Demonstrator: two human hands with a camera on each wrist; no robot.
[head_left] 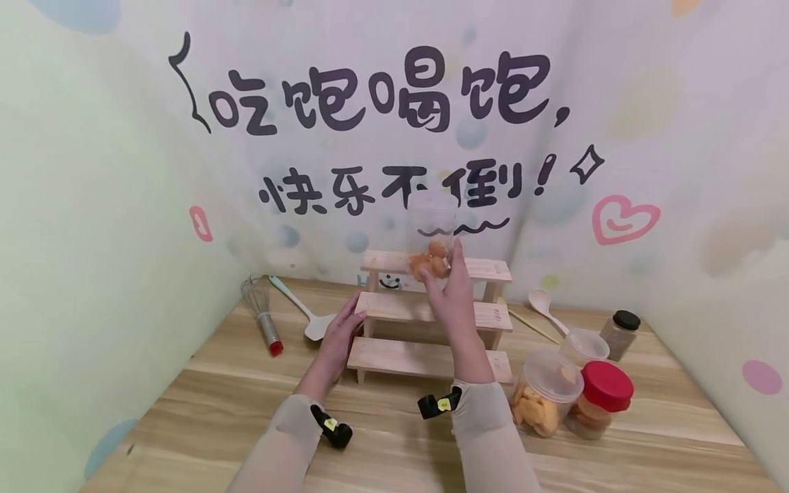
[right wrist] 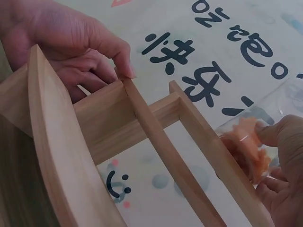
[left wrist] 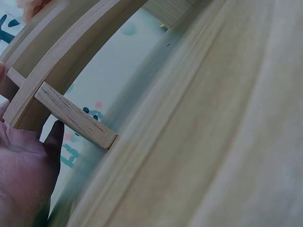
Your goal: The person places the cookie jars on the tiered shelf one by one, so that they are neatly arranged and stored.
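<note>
Two hands, one jar, one stepped shelf, assorted kitchenware.

Item: clear jar point(head_left: 431, 222), orange snacks point(head_left: 427, 264) in its lower part. Position: centre of the frame, across the shelf's top tier in the head view; whether its base touches the board cannot be told. Long axis near vertical.

Item: wooden shelf point(head_left: 394, 306), three tiers, standing centre on the counter point(head_left: 216, 424), boards running left to right.

Right hand point(head_left: 457, 298): fingers and thumb clasped round the jar's lower part, from its right side.

Left hand point(head_left: 339, 340): gripping the left end of the shelf at the middle tier, lower left of the jar.

Key relation — jar to top tier: the upright jar stands crosswise to the board's length, left of that board's midpoint in the head view. The right hand is the nearer, being on the jar itself; the left is well apart from it.

Left of frame: whisk point(head_left: 265, 318); white spatula point(head_left: 316, 327).

Right of frame: white spoon point(head_left: 545, 306); small clear tub point(head_left: 582, 344); black-lidded jar point(head_left: 619, 337); larger snack jar point(head_left: 542, 400); red-lidded jar point(head_left: 599, 397) — just beside the last.
</note>
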